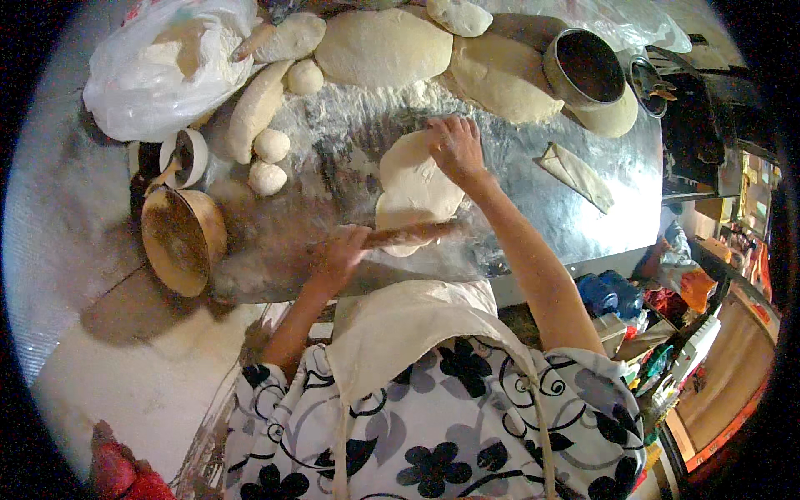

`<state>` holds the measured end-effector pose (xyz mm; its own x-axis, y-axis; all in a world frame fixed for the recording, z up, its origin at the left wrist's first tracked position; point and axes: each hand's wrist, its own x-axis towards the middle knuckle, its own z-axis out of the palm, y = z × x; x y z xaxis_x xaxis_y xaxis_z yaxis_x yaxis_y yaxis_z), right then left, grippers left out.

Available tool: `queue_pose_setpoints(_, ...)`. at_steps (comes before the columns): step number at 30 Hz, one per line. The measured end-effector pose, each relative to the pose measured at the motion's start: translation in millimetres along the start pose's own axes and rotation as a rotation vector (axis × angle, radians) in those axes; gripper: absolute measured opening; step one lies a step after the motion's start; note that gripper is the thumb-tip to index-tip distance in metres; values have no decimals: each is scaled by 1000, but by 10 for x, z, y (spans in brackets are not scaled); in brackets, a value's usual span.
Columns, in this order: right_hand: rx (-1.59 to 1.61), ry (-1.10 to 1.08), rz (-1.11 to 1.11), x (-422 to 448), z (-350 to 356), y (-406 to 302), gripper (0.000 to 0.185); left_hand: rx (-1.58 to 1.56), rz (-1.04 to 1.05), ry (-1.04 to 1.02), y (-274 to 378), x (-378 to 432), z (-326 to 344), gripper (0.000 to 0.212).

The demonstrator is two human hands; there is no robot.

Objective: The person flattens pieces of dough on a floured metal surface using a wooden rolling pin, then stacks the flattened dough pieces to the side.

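Note:
A flattened oval of dough (417, 181) lies on the floured metal table (312, 209) in front of me. My left hand (342, 252) grips one end of a thin wooden rolling pin (409, 236), which crosses the near end of the dough and looks blurred. At the dough's far right edge, my right hand (458, 150) rests with bent fingers on or against it; whether it pinches the edge is hidden. Two small dough balls (272, 145) sit to the left, beside a long curved dough piece (259, 112). Another ball (305, 77) lies farther back.
Large dough slabs (384, 50) line the back, near a plastic bag of flour (169, 69). A wooden bowl (184, 240) and a white cup (184, 158) stand left. At right are a metal pot (587, 65) and a folded cloth (575, 177). Cluttered shelves (675, 300) lie beyond.

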<state>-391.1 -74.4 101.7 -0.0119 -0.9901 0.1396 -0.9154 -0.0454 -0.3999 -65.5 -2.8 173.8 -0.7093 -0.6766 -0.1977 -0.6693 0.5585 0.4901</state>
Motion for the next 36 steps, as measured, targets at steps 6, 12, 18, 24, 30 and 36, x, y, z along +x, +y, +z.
queue_pose_setpoints(6, 155, -158, -79, 87, -69, 35, 19, 95, -385, 311, -698, 421, -110, 46)
queue_pose_setpoints(12, 416, -351, -73, 173, -459, -113, 24, 144, 53, 77, -713, 1269, -308, 43)
queue_pose_setpoints(18, 250, -200, 75, 138, -205, -3, 30, 17, 160, 102, -437, 1465, -392, 52)
queue_pose_setpoints(24, 184, -254, -24, -121, -409, -149, 51, 35, 260, 84, -123, 1854, -50, 32)
queue_pose_setpoints(30, 165, -297, -62, -708, -892, -621, 52, 79, 107, 116, 346, 836, -45, 39)
queue_pose_setpoints(36, -180, -138, 39, -1129, 57, -529, 51, 162, -159, -380, 301, 1067, 283, 45)
